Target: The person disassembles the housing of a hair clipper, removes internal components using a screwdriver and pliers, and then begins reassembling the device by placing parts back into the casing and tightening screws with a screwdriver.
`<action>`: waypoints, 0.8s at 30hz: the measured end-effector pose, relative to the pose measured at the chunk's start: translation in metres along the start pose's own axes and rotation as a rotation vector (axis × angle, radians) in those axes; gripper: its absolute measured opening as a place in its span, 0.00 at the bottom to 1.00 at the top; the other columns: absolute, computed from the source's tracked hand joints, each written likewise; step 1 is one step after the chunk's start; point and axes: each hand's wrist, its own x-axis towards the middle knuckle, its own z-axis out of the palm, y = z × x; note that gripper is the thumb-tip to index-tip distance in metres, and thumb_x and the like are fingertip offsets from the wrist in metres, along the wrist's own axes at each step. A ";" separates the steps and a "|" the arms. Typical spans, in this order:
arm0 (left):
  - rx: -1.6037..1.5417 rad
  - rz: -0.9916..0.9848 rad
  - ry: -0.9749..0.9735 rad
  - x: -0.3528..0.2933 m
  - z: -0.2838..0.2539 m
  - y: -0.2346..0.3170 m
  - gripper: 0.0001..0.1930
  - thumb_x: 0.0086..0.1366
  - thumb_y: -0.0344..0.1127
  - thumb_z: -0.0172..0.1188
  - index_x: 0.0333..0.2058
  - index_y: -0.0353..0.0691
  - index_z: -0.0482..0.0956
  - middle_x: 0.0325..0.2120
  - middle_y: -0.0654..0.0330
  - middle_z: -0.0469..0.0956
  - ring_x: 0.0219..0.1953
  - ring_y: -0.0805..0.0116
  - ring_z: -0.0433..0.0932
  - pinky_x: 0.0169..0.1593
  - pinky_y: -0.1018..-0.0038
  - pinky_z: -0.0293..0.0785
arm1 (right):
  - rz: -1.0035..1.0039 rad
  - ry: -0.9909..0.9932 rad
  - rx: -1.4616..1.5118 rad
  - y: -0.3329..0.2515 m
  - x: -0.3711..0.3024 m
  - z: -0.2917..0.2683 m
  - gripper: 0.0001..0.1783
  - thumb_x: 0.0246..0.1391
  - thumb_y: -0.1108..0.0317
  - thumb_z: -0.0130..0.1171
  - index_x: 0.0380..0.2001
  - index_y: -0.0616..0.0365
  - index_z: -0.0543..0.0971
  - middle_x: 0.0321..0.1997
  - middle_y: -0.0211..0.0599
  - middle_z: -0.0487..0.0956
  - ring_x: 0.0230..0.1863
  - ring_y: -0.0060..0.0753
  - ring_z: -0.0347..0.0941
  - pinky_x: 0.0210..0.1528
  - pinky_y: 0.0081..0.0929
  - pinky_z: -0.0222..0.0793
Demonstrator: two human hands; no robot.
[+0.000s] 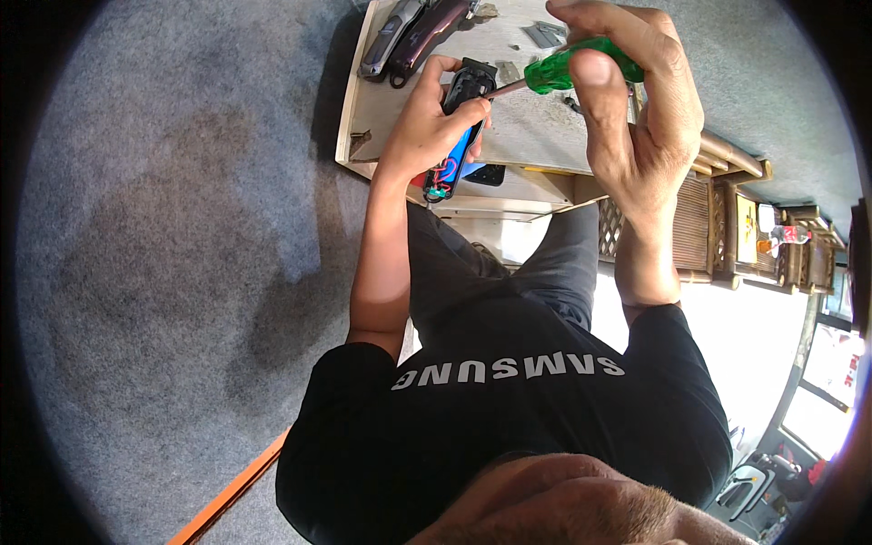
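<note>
My left hand (420, 136) holds an opened hair clipper (470, 82) over the table's near edge. Its casing is off on the upward side, baring a blue battery (457, 153) with red wires and a green piece at the lower end. In my right hand (661, 123) is a screwdriver (550, 74) with a clear green handle, the thumb pressed along it. The shaft points left and its tip meets the clipper body beside my left thumb. Whether the tip sits in a screw cannot be made out.
A silver clipper (389, 44) and a dark maroon clipper (432, 38) lie at the far left of the wooden table (536, 129). Small metal parts (543, 36) are scattered behind my right hand. A black flat object (489, 174) sits below the tabletop. Bamboo furniture (668, 222) stands to the right.
</note>
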 end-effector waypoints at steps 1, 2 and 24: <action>0.018 -0.011 0.013 -0.001 0.001 0.001 0.19 0.71 0.30 0.58 0.53 0.36 0.59 0.29 0.54 0.80 0.19 0.69 0.78 0.21 0.72 0.74 | -0.005 -0.008 -0.030 -0.015 0.010 -0.005 0.15 0.65 0.66 0.64 0.48 0.66 0.80 0.38 0.43 0.84 0.33 0.32 0.76 0.33 0.27 0.71; 0.016 -0.013 0.015 0.000 0.000 0.001 0.19 0.71 0.30 0.58 0.53 0.36 0.59 0.29 0.54 0.80 0.19 0.69 0.78 0.21 0.72 0.74 | 0.028 0.077 -0.082 -0.024 0.016 0.005 0.15 0.68 0.64 0.60 0.48 0.67 0.80 0.38 0.44 0.84 0.34 0.33 0.77 0.35 0.26 0.72; 0.038 0.034 -0.022 0.002 -0.004 -0.005 0.24 0.70 0.30 0.63 0.55 0.32 0.58 0.27 0.54 0.80 0.18 0.70 0.79 0.22 0.70 0.77 | 0.248 0.061 -0.046 -0.032 0.001 -0.007 0.28 0.65 0.53 0.65 0.51 0.72 0.80 0.46 0.53 0.86 0.40 0.39 0.86 0.39 0.29 0.82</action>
